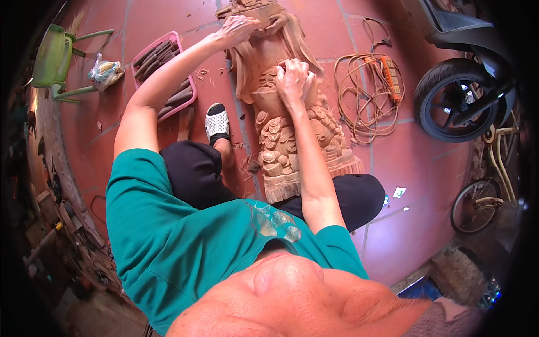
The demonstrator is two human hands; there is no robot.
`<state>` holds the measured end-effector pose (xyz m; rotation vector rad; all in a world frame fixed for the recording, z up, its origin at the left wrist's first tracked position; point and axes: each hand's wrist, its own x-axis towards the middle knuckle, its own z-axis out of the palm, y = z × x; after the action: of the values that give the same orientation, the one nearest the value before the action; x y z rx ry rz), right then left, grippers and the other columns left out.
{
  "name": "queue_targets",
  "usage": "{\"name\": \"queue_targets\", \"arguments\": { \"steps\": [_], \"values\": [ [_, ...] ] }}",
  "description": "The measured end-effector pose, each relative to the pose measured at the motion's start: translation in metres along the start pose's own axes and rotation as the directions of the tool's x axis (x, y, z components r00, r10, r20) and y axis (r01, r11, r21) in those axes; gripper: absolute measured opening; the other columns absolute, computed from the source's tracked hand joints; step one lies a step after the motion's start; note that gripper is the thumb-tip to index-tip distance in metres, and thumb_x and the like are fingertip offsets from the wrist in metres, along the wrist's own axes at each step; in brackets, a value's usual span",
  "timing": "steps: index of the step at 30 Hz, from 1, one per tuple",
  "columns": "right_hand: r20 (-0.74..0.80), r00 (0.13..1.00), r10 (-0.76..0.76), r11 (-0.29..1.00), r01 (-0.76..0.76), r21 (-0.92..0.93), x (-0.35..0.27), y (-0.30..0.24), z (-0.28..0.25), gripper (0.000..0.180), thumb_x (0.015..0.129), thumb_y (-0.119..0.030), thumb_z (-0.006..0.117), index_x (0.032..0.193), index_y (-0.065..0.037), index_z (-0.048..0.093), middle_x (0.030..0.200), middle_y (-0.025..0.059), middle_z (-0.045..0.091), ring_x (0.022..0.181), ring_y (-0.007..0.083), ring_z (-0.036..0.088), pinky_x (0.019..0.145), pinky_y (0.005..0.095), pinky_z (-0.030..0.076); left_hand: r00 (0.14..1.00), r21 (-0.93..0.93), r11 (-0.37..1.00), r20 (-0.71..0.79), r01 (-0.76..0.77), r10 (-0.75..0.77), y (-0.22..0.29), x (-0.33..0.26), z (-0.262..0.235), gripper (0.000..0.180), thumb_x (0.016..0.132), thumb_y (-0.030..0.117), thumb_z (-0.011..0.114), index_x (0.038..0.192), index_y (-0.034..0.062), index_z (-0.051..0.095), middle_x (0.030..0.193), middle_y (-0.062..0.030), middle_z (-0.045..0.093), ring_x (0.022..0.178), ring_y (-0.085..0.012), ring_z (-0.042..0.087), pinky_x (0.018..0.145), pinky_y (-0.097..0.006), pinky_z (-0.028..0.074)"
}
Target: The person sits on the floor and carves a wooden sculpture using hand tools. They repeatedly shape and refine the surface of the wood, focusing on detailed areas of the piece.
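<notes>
A carved wooden statue [276, 105] lies on the red tiled floor, its carved base toward me between my knees. My left hand [238, 31] is at its far left side, fingers bent and closed near the upper folds. Curled fingers of my right hand [295, 82] press on the middle of the carving. Whatever either hand may hold is hidden under the fingers. Small wood chips [202, 73] are scattered on the floor to the left of the statue.
At the left stands a pink tray [194, 91] of dark sticks or tools, with a plastic bag [105, 73] and a green chair [51, 59] beyond. Right of the statue are a coiled cable [359, 106], an orange power strip [391, 78], a motorbike wheel [432, 101] and a bicycle wheel [457, 210].
</notes>
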<state>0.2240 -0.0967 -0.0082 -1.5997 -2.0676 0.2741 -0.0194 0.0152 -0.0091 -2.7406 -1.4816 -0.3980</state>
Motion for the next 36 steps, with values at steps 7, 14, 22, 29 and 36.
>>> {"name": "queue_targets", "arguments": {
  "steps": [7, 14, 22, 29, 36],
  "values": [
    [-0.015, 1.0, -0.001, 0.999, 0.002, 0.034, -0.001, 0.0, 0.0, 0.016, 0.086, -0.022, 0.064, 0.093, -0.01, 0.072, 0.101, 0.0066, 0.067, 0.107, 0.0267, 0.057, 0.092, 0.0453, 0.038, 0.984, 0.157, 0.985, 0.154, 0.069, -0.094, -0.002, -0.012, -0.021, 0.017, 0.076, 0.005, 0.062, 0.091, 0.0026, 0.067, 0.086, -0.0162, 0.071, 0.085, -0.0341, 0.07, 0.069, -0.045, 0.054],
    [-0.029, 1.0, 0.0, 1.0, 0.0, 0.007, -0.001, 0.0, 0.005, 0.016, 0.086, -0.022, 0.064, 0.094, -0.011, 0.072, 0.101, 0.0059, 0.067, 0.107, 0.0258, 0.057, 0.092, 0.0448, 0.037, 0.973, -0.03, 0.976, 0.096, 0.215, -0.212, -0.014, -0.034, -0.032, 0.021, 0.085, 0.01, 0.059, 0.104, 0.0072, 0.067, 0.088, -0.0158, 0.071, 0.087, -0.0348, 0.069, 0.072, -0.045, 0.053],
    [-0.018, 1.0, -0.003, 1.0, 0.003, 0.025, -0.002, 0.002, 0.003, 0.015, 0.085, -0.022, 0.064, 0.093, -0.011, 0.072, 0.102, 0.0058, 0.067, 0.107, 0.0261, 0.057, 0.092, 0.0452, 0.037, 0.998, 0.059, 0.998, 0.058, 0.001, -0.005, 0.001, 0.001, -0.002, 0.02, 0.087, 0.006, 0.056, 0.104, 0.0048, 0.066, 0.091, -0.0129, 0.069, 0.091, -0.0328, 0.068, 0.076, -0.044, 0.053],
    [-0.02, 1.0, -0.017, 0.999, 0.018, 0.039, -0.003, 0.0, 0.004, 0.015, 0.085, -0.022, 0.064, 0.092, -0.011, 0.071, 0.101, 0.0066, 0.067, 0.107, 0.0262, 0.056, 0.092, 0.0454, 0.037, 0.993, 0.161, 0.982, 0.052, 0.1, -0.11, 0.0, -0.016, -0.004, 0.018, 0.077, 0.007, 0.061, 0.093, 0.0036, 0.067, 0.082, -0.0138, 0.071, 0.085, -0.0344, 0.07, 0.072, -0.045, 0.055],
    [-0.047, 0.999, -0.001, 1.0, 0.002, 0.031, -0.003, -0.001, 0.005, 0.016, 0.084, -0.021, 0.063, 0.092, -0.01, 0.071, 0.101, 0.0071, 0.067, 0.108, 0.0259, 0.056, 0.091, 0.0446, 0.038, 0.867, 0.002, 0.881, 0.178, 0.473, -0.466, 0.006, -0.026, -0.052, 0.017, 0.086, 0.012, 0.06, 0.1, 0.0078, 0.069, 0.089, -0.0197, 0.07, 0.09, -0.039, 0.068, 0.078, -0.047, 0.053]
  ]
}}
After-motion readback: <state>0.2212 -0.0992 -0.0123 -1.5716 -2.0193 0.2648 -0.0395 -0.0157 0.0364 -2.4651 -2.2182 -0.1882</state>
